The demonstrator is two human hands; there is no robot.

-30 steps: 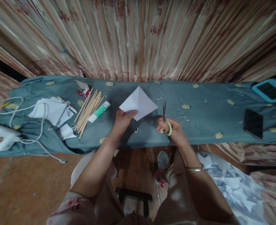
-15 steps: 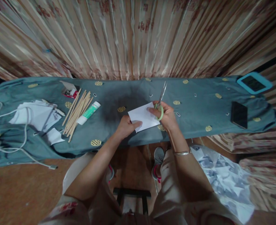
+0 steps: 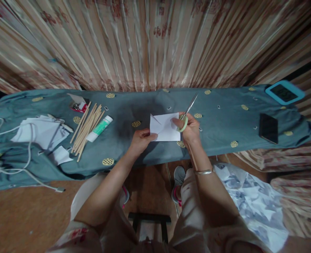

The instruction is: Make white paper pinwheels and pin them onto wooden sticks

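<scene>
A white sheet of paper (image 3: 168, 128) is held between my two hands above the cloth-covered table. A diagonal slit runs inward from its upper left corner, where a narrow flap lifts. My left hand (image 3: 141, 140) pinches the lower left corner with thumb on top. My right hand (image 3: 191, 128) grips the right edge of the sheet, and the same hand carries a pair of scissors (image 3: 185, 121) with pale green handles. The blades point up and to the right, away from the paper, and look closed.
Wooden sticks (image 3: 88, 131), a glue stick (image 3: 100, 129), a small red box of metal pieces (image 3: 78, 105) and white paper pieces (image 3: 40, 131) lie leftward, near a white cable (image 3: 30, 151). Rightward are a phone (image 3: 268, 128) and a blue-framed clock (image 3: 284, 92). A bag of paper scraps (image 3: 253, 200) rests below.
The paper has turned from tilted to nearly level, and its slit corner now shows at the upper left. The scissors lean further right. Both hands keep their hold.
</scene>
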